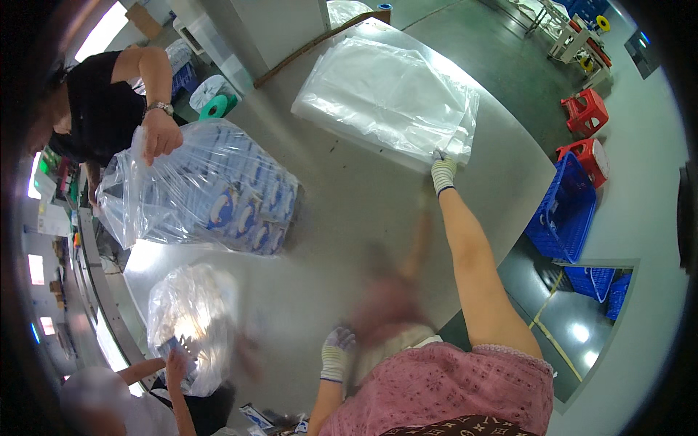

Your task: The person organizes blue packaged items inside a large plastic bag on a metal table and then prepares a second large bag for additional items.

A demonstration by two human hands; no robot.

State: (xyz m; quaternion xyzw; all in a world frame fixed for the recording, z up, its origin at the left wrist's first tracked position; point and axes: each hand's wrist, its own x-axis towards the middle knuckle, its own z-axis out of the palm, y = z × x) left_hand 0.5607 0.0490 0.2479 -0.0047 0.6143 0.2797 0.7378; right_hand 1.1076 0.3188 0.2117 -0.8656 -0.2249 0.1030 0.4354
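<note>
A stack of clear plastic bags (385,94) lies flat on the far part of the grey metal table (327,218). My right hand (443,171), in a striped white glove, reaches out to the stack's near right corner, its fingers closed on the edge of a bag. Close to my body, my left hand (338,352) wears a matching glove and hangs over the table's near side. Its fingers are loosely bent and apart, and nothing shows in them.
At the left, a co-worker's hand (161,136) grips a large clear bag (240,189) full of blue-and-white packs. Nearer, another person handles a filled clear bag (190,309). Blue baskets (563,211) and red stools (584,112) stand beyond the table's right edge.
</note>
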